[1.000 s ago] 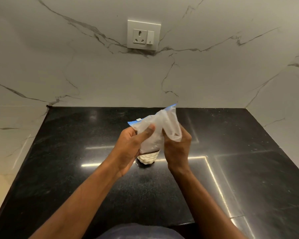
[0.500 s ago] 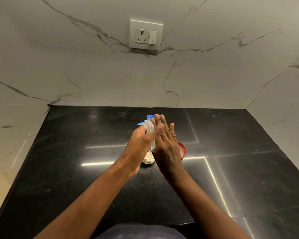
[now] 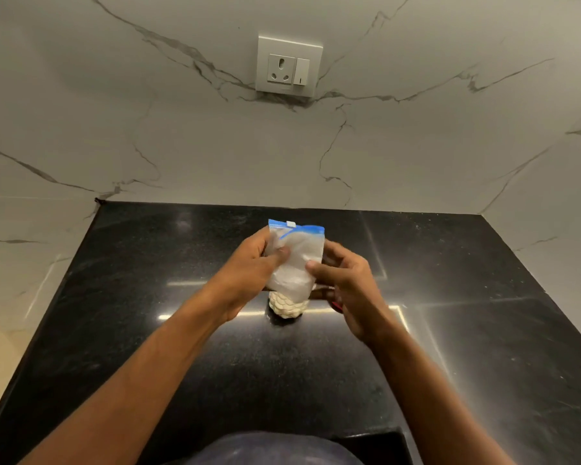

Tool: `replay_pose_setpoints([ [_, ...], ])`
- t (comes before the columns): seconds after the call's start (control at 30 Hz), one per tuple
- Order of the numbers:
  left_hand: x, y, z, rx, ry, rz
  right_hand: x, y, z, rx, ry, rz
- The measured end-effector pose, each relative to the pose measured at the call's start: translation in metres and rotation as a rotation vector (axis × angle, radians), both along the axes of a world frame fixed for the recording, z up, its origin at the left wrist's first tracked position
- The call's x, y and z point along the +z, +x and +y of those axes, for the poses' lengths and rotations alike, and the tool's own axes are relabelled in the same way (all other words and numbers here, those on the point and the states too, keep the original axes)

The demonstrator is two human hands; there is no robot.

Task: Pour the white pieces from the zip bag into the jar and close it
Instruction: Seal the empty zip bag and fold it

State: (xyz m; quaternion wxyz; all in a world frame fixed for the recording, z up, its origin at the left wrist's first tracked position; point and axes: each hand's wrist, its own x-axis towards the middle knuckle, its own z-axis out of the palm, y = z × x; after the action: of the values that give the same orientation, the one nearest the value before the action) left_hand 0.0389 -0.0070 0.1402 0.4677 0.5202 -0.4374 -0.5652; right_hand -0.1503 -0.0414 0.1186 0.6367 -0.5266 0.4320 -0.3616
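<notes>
A clear zip bag [image 3: 296,260] with a blue zip strip on top hangs upright over the counter and looks almost flat. My left hand [image 3: 249,270] pinches its left side, thumb on the front. My right hand [image 3: 346,286] grips its right edge, thumb in front and fingers behind. Right under the bag's lower end a small clear jar [image 3: 286,307] full of white pieces stands on the black counter [image 3: 148,297]; the bag hides its mouth. A sliver of a red lid [image 3: 336,307] shows behind my right palm.
Marble walls close in the counter at the back, left and right. A white socket with a switch [image 3: 288,67] sits on the back wall. The counter's left edge [image 3: 47,313] drops to a light floor.
My right hand, pressed flat against the bag half a second ago, has now moved to its right edge. The bag has been spread out upright with the blue zip on top.
</notes>
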Motion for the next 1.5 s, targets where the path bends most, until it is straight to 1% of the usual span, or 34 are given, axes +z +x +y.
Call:
replay_pose_setpoints([
  [0.07,-0.001,0.002,0.001,-0.066,0.012,-0.050,0.003,-0.007,-0.006,0.069,0.077,-0.035],
  [0.17,0.002,0.009,0.001,-0.096,0.054,-0.024,0.001,-0.006,-0.004,0.009,0.087,-0.056],
  [0.23,0.003,0.015,0.000,-0.109,0.070,0.013,-0.003,-0.002,-0.002,-0.041,0.124,-0.107],
  [0.3,0.003,0.017,0.000,-0.105,0.095,0.132,-0.007,0.002,-0.002,-0.103,0.182,-0.169],
  [0.37,-0.001,0.020,0.002,-0.108,0.131,0.316,-0.007,0.006,-0.001,-0.163,0.251,-0.247],
  [0.43,-0.009,0.026,0.006,-0.185,0.117,0.461,-0.006,0.008,-0.001,-0.238,0.349,-0.308],
  [0.47,-0.013,0.030,0.007,-0.240,0.088,0.443,-0.006,0.008,-0.002,-0.275,0.402,-0.321],
  [0.5,-0.018,0.032,0.008,-0.290,0.050,0.337,-0.006,0.007,-0.002,-0.305,0.453,-0.328],
  [0.57,-0.025,0.026,0.007,-0.305,-0.063,0.027,-0.009,0.005,-0.003,-0.318,0.535,-0.340],
  [0.6,-0.027,0.020,0.007,-0.254,-0.120,-0.068,-0.011,0.003,-0.002,-0.301,0.556,-0.340],
  [0.63,-0.028,0.013,0.007,-0.172,-0.174,-0.111,-0.012,0.002,-0.002,-0.282,0.570,-0.340],
  [0.7,-0.030,0.004,0.007,-0.005,-0.251,-0.122,-0.011,-0.001,0.002,-0.248,0.567,-0.361],
  [0.77,-0.032,0.001,0.006,0.086,-0.277,-0.101,-0.011,-0.008,0.006,-0.185,0.495,-0.437],
  [0.8,-0.032,0.002,0.006,0.111,-0.282,-0.104,-0.013,-0.013,0.008,-0.128,0.416,-0.455],
  [0.83,-0.032,0.003,0.006,0.128,-0.285,-0.109,-0.015,-0.018,0.009,-0.071,0.311,-0.405],
  [0.93,-0.033,0.000,0.009,0.156,-0.271,-0.128,-0.020,-0.021,0.014,0.016,-0.039,-0.025],
  [0.97,-0.034,-0.002,0.010,0.160,-0.260,-0.123,-0.023,-0.019,0.015,0.011,-0.110,0.029],
  [1.03,-0.036,-0.008,0.013,0.168,-0.243,-0.100,-0.025,-0.016,0.018,-0.034,-0.163,-0.007],
  [1.1,-0.036,-0.013,0.018,0.176,-0.226,-0.074,-0.027,-0.014,0.019,-0.086,-0.158,-0.061],
  [1.2,-0.034,-0.014,0.026,0.202,-0.159,-0.104,-0.031,-0.013,0.021,-0.087,-0.173,-0.066],
  [1.23,-0.033,-0.013,0.029,0.198,-0.119,-0.108,-0.031,-0.014,0.021,-0.065,-0.191,-0.063],
  [1.33,-0.019,-0.004,0.043,0.114,0.018,-0.026,-0.028,-0.020,0.022,0.029,-0.271,-0.035],
  [1.37,-0.015,-0.001,0.047,0.093,0.047,-0.032,-0.026,-0.021,0.022,0.070,-0.302,-0.020],
  [1.5,0.000,0.008,0.060,0.008,0.111,-0.188,-0.019,-0.019,0.023,0.250,-0.412,0.000],
])
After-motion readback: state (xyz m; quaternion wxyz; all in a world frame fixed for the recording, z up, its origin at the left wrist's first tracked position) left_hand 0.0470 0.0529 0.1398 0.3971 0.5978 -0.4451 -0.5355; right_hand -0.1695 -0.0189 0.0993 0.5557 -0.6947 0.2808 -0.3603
